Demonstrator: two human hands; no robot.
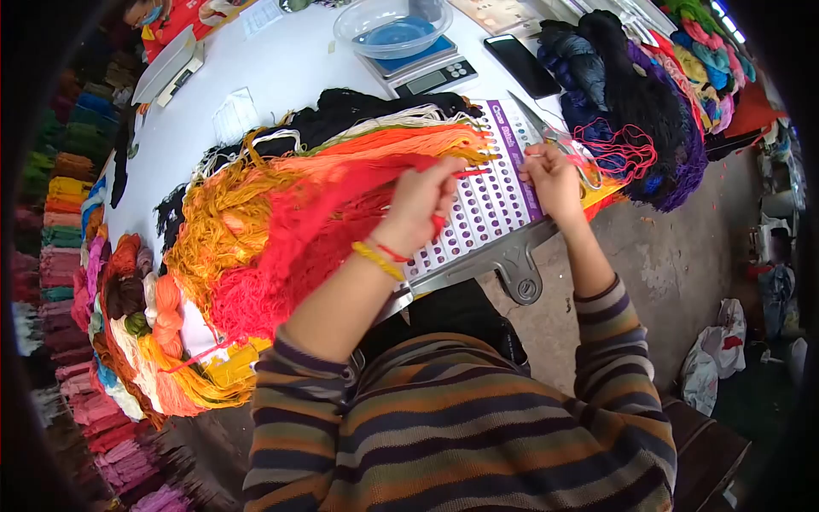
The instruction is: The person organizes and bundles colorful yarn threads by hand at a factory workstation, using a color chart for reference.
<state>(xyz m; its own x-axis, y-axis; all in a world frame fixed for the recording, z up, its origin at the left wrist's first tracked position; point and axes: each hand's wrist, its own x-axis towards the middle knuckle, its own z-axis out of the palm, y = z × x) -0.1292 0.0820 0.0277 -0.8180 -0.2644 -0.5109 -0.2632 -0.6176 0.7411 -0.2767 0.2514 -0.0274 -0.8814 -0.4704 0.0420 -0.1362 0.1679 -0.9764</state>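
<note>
My left hand [418, 205] is closed round a bundle of red thread [316, 213], whose strands trail to the left over other skeins. Under and beyond it lie orange thread [367, 158] and mustard thread [213, 222]. My right hand [553, 179] is closed in a pinch at the right edge of a white card [478, 213] with rows of purple symbols and a purple strip; what its fingertips hold is too small to make out. Metal scissors [546, 128] lie just beyond that hand, beside loose pink thread [618, 149].
A digital scale [426, 77] carries a clear plastic bowl [392, 30]. Near it lies a black phone [522, 66]. Dark skeins [606, 77] heap at the right; more coloured skeins [153, 333] hang at the left. A metal bracket [519, 269] juts from the table edge. Another person [166, 21] is at the far left.
</note>
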